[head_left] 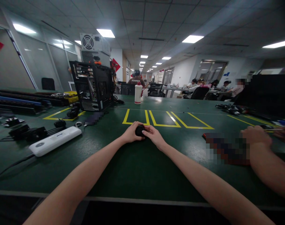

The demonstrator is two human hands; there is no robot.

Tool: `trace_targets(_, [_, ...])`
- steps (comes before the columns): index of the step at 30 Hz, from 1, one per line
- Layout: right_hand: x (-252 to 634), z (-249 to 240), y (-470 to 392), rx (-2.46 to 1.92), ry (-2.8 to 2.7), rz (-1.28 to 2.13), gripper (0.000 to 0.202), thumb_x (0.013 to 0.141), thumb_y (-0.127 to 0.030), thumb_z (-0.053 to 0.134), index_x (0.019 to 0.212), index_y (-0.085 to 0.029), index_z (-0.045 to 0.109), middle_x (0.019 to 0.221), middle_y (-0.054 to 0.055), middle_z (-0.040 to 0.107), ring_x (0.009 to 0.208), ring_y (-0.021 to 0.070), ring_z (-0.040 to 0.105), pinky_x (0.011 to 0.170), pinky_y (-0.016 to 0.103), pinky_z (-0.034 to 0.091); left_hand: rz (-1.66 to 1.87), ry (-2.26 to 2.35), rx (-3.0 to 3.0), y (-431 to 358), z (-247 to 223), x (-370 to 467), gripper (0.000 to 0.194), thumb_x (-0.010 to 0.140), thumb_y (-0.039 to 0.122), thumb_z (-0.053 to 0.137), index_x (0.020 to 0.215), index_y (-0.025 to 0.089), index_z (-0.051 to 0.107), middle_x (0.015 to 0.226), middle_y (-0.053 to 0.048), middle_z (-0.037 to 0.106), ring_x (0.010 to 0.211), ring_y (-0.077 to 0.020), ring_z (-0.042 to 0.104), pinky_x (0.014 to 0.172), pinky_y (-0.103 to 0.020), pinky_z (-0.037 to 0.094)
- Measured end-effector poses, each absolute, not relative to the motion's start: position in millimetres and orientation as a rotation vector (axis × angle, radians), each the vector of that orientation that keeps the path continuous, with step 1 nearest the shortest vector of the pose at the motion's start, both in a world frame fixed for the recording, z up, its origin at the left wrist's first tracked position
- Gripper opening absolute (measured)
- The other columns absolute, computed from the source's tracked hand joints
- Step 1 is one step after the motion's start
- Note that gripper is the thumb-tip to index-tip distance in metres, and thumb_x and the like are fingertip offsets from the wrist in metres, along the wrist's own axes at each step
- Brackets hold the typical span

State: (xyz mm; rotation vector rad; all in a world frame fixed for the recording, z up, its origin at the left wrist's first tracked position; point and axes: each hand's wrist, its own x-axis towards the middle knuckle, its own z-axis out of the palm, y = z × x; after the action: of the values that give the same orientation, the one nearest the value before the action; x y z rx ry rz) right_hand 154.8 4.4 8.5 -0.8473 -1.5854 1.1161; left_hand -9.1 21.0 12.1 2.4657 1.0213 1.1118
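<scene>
A small round black object (139, 130) is held between both hands above the green table (142, 175), just in front of the yellow taped outlines. My left hand (131, 132) wraps round its left side. From the right, my right hand (154, 135) grips it with thumb and fingers. What the object is cannot be made out.
A white power strip (56, 140) with black adapters lies left, before an open computer case (93, 84). A white bottle (138, 93) stands behind the outlines. At right, another person's hand (256, 136) is beside a blurred red-edged item (209, 139), near a dark monitor (266, 93).
</scene>
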Motion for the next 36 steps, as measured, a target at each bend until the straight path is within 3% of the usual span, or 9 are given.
trace_targets(14, [154,8,9,-0.802,-1.57,1.187,0.029,0.066,-0.019,0.061,0.093,-0.018,0.052,0.099,0.004,0.057,0.1,0.0165,0.053,0.095,0.035,0.036,1.12,1.044,2.405,18,13,-10,0.06,0.054,0.026,0.07,0.107,0.021,0.042,0.105,-0.004,0.047,0.098,-0.0213,0.047,0.087,-0.036,0.039])
trace_targets(26, [152,28,-8,-0.894,-1.64,1.286,0.025,0.075,-0.02,0.053,0.099,-0.022,0.049,0.107,0.003,0.054,0.106,0.0175,0.05,0.094,0.038,0.039,1.031,1.068,2.254,2,28,-16,0.057,0.057,0.023,0.068,0.108,0.024,0.041,0.107,-0.003,0.045,0.098,-0.02,0.047,0.084,-0.035,0.042])
trace_targets(36, [149,36,-3,-0.971,-1.619,1.321,0.025,0.076,-0.02,0.052,0.101,-0.022,0.048,0.102,0.003,0.055,0.102,0.0175,0.052,0.092,0.037,0.04,0.966,1.132,2.121,6,36,-13,0.057,0.058,0.018,0.067,0.108,0.024,0.041,0.107,-0.003,0.046,0.098,-0.0186,0.047,0.086,-0.033,0.041])
